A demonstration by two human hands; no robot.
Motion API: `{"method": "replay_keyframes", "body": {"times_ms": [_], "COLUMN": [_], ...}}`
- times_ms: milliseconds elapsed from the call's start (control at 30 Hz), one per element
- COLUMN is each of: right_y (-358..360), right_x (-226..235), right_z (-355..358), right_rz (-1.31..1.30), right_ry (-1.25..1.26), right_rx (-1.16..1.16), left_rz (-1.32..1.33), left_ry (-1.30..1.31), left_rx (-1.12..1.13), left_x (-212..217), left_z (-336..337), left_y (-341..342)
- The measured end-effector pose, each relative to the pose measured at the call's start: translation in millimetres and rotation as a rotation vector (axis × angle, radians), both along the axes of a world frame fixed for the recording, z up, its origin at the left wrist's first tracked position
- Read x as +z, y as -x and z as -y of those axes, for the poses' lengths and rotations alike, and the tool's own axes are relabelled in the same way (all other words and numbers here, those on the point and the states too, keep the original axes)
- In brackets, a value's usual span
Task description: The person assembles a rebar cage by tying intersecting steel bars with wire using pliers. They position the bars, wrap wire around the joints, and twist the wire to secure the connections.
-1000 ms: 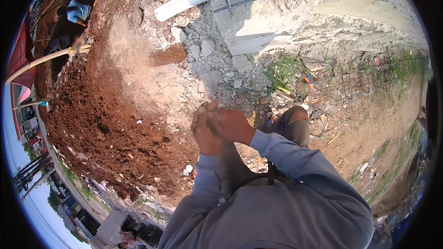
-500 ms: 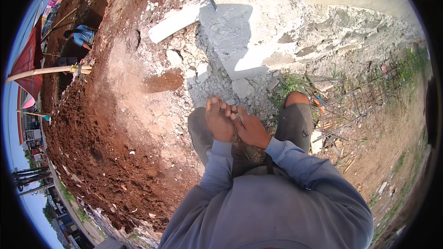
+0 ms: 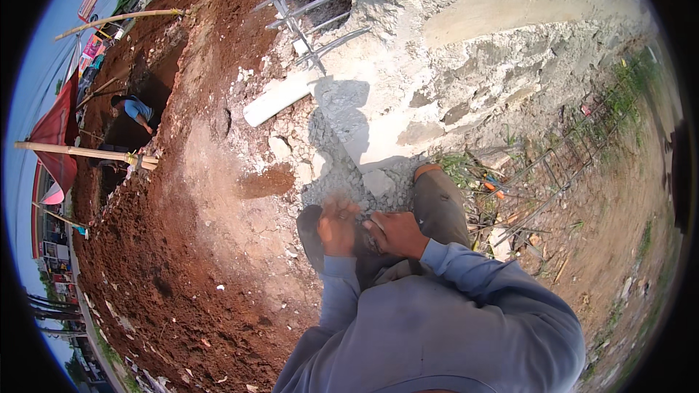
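Hovering at the edge of the rubble [image 3: 329, 175], left hand [image 3: 338, 227] and right hand [image 3: 398, 234] look curled, can't tell on what; that chunk [image 3: 378, 183] seems heavy, brittle: grip opposite sides.

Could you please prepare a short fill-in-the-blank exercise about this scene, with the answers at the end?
1. Of the left hand and the right hand, the ____ one is nearer the reddish-brown soil.
2. The tarp at the picture's left is mostly ____.
3. The co-worker's shirt is ____.

Missing words: left; red; blue.
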State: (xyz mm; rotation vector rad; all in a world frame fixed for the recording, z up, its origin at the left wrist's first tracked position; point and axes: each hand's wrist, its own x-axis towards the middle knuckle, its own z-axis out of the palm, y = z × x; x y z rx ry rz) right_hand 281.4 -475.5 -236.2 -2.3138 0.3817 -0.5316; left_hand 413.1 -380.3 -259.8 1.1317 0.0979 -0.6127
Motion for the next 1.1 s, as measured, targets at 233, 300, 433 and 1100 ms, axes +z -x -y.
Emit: {"method": "replay_keyframes", "body": {"times_ms": [233, 300, 433, 1100], "right_y": [-3.1, 1.1, 7.9, 164.4], "right_x": [-41.8, -16.6, -15.9, -239.7], "right_z": [-8.5, -3.1, -2.0, 111.8], "right_rz": [0.124, -0.289, -0.197, -0.509], "right_ry": [-0.786, -1.713, -1.789, -0.428], "right_rx": [0.146, 0.469, 0.516, -0.945], "left_rz": [0.028, 0.065, -0.169, 0.676], "left_ry": [0.204, 0.294, 0.523, -0.158], "left_rx": [0.106, 0.033, -0.146, -0.005], "left_x": [51.6, 35.3, 31.9, 58.4], "left_z": [5.0, -7.0, -5.1, -3.6], "left_y": [25.7, 8.2, -3.2, -7.3]}}
